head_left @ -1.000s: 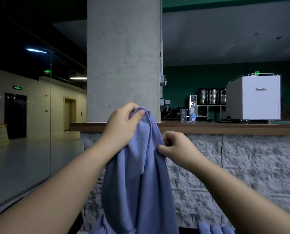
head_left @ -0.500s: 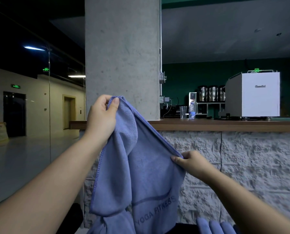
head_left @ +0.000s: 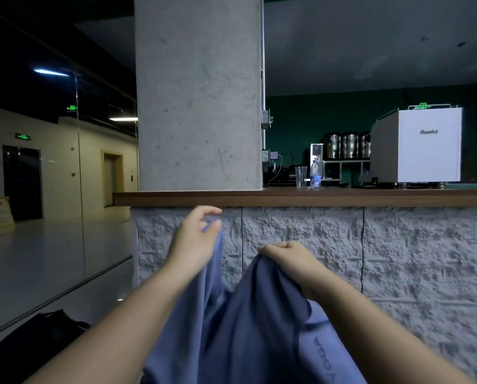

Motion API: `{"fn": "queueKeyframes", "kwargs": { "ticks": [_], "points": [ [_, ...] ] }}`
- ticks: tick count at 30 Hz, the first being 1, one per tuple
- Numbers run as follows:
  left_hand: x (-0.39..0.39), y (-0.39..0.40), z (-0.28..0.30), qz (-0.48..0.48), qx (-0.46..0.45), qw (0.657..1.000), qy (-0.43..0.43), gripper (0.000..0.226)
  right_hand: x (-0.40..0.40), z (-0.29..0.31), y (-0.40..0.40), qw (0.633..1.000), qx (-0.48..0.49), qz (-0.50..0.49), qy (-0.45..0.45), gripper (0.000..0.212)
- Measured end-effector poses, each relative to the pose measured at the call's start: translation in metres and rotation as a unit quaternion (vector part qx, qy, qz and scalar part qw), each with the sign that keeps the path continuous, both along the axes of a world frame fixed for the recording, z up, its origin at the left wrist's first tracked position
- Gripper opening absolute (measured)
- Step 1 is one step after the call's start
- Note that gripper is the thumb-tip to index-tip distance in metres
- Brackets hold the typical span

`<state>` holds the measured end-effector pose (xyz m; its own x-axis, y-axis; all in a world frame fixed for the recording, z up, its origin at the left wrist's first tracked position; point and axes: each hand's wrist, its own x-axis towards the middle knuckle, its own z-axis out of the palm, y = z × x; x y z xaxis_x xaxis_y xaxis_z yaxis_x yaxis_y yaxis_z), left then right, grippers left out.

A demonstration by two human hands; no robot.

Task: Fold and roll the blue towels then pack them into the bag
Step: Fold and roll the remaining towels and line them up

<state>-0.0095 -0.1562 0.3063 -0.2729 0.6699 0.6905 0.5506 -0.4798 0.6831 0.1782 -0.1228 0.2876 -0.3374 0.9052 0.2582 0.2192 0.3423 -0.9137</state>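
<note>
I hold a blue towel [head_left: 245,333] up in front of me; it hangs down between my arms, with dark lettering near its lower right. My left hand [head_left: 194,242] is raised at the left and pinches an upper edge of the towel between thumb and forefinger; this hand is motion-blurred. My right hand [head_left: 290,261] is lower and to the right, its fingers curled round a bunched top edge of the cloth. A black bag [head_left: 29,347] lies on the floor at the lower left, partly hidden by my left arm.
A stone-faced counter [head_left: 398,259] with a wooden top [head_left: 315,199] stands just ahead, and a concrete pillar [head_left: 198,92] rises from it. On the counter are a cup [head_left: 300,176], a water bottle [head_left: 315,177] and a white machine [head_left: 423,146]. A glass wall [head_left: 51,217] is at the left.
Both hands have dropped lower, the left one most. The right hand now grips a bunched edge closer to the left hand. The black bag has come into view.
</note>
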Motion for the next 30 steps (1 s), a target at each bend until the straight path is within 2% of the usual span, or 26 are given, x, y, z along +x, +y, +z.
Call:
{"fn": "queueKeyframes", "kwargs": {
  "ticks": [3, 5, 7, 8, 11, 13, 16, 19, 21, 23, 27, 30],
  "points": [
    [0.028, 0.001, -0.019, -0.103, -0.078, 0.991, 0.023, 0.031, -0.007, 0.0, -0.006, 0.999, 0.009, 0.018, 0.038, 0.027],
    [0.042, 0.002, -0.029, -0.13, -0.12, 0.983, 0.042, 0.03, -0.008, 0.0, -0.008, 0.996, 0.006, 0.045, 0.071, 0.033],
    [0.049, 0.002, -0.033, -0.092, -0.13, 0.984, 0.076, 0.015, -0.006, 0.001, -0.011, 0.995, 0.011, 0.06, 0.079, 0.049],
    [0.05, 0.001, -0.032, -0.06, -0.133, 0.985, 0.093, 0.013, -0.003, 0.001, -0.012, 0.993, 0.014, 0.073, 0.089, 0.049],
    [0.05, -0.003, -0.031, -0.019, -0.122, 0.988, 0.096, 0.022, 0.006, -0.004, -0.015, 0.988, 0.007, 0.116, 0.104, 0.031],
    [0.051, -0.006, -0.031, -0.022, -0.119, 0.99, 0.078, 0.021, 0.011, -0.008, -0.022, 0.987, 0.01, 0.126, 0.095, 0.013],
    [0.049, -0.012, -0.032, -0.004, -0.095, 0.995, 0.021, 0.019, 0.015, -0.019, -0.032, 0.991, 0.029, 0.109, 0.078, 0.004],
    [0.049, -0.016, -0.034, -0.025, -0.058, 0.995, -0.079, 0.016, 0.014, -0.032, -0.034, 0.987, 0.037, 0.139, 0.07, 0.039],
    [0.054, -0.02, -0.036, -0.046, -0.045, 0.987, -0.146, 0.015, 0.012, -0.039, -0.038, 0.983, 0.057, 0.16, 0.068, 0.042],
    [0.059, -0.025, -0.039, -0.066, -0.03, 0.979, -0.189, 0.013, 0.008, -0.045, -0.039, 0.985, 0.092, 0.136, 0.058, 0.038],
    [0.061, -0.031, -0.045, -0.072, -0.005, 0.977, -0.199, 0.012, 0.006, -0.056, -0.037, 0.988, 0.119, 0.029, 0.092, 0.002],
    [0.056, -0.034, -0.05, -0.059, -0.003, 0.978, -0.202, 0.011, 0.008, -0.06, -0.037, 0.981, 0.053, 0.036, 0.181, 0.017]
  ]
}}
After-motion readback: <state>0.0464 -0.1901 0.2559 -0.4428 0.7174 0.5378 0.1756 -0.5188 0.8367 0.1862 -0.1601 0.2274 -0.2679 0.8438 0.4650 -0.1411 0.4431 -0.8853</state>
